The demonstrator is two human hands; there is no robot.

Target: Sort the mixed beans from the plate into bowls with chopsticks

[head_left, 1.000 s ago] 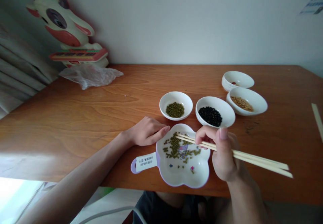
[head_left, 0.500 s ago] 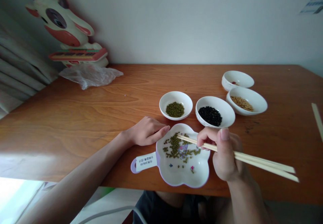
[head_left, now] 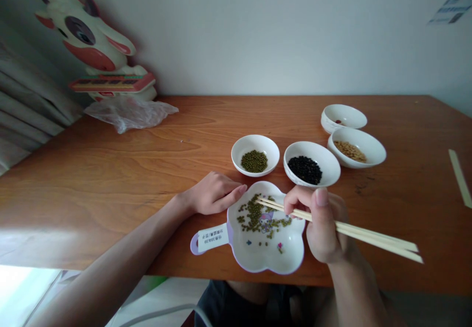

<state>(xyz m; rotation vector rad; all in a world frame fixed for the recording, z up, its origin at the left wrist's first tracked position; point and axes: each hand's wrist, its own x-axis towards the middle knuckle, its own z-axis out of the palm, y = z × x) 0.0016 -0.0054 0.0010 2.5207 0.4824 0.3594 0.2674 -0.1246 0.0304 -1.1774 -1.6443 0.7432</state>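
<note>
Right hand pinches chopsticks amid green beans; left hand loosely curled at the dish, near edge of the surface. Picking, seemingly; next needs steady nipping!

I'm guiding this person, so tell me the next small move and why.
Probably close the chopsticks lightly on one of the green beans: the right hand has the tips at the cluster in the flower-shaped dish, and the left hand rests by its rim. Whether a bean is gripped, I can't tell.
</note>
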